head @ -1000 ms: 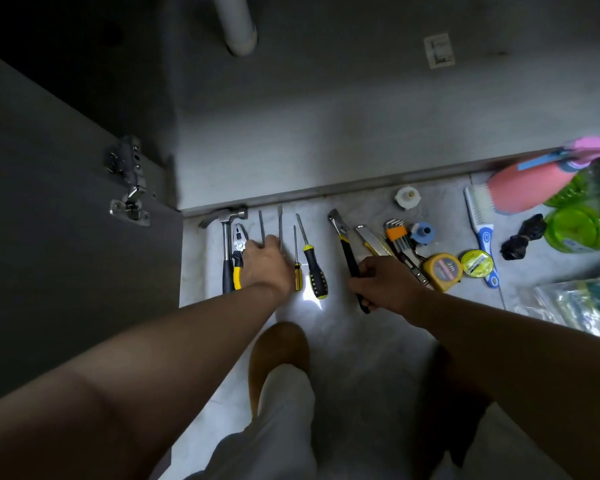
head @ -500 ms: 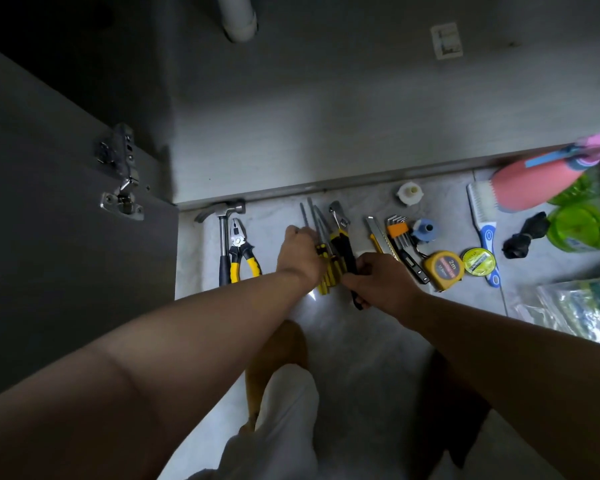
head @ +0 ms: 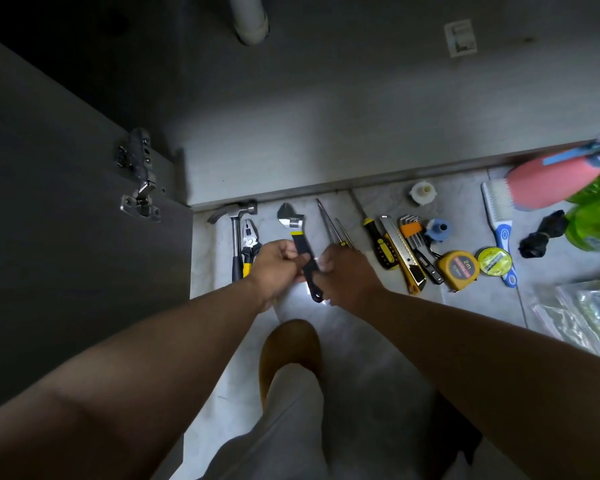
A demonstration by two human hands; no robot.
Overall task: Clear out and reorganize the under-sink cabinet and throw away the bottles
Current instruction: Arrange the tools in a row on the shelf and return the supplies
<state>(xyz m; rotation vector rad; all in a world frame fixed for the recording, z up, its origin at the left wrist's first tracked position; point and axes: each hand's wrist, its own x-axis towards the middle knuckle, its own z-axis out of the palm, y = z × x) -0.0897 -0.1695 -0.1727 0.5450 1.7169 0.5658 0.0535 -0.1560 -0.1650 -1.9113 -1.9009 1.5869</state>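
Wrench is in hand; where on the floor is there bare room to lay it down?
Bare tile shows between the pliers and the loose screwdrivers, where the adjustable wrench is held by the left hand and right hand. More bare floor lies between the screwdrivers and the yellow-black screwdriver. From the utility knife to the tape measure it is crowded.

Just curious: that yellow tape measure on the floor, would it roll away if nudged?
Probably not: the tape measure seems to lie on its flat side, wedged among other tools. Its rounded case might roll if stood on edge. It looks compact and hard, so likely rigid and fairly dense.
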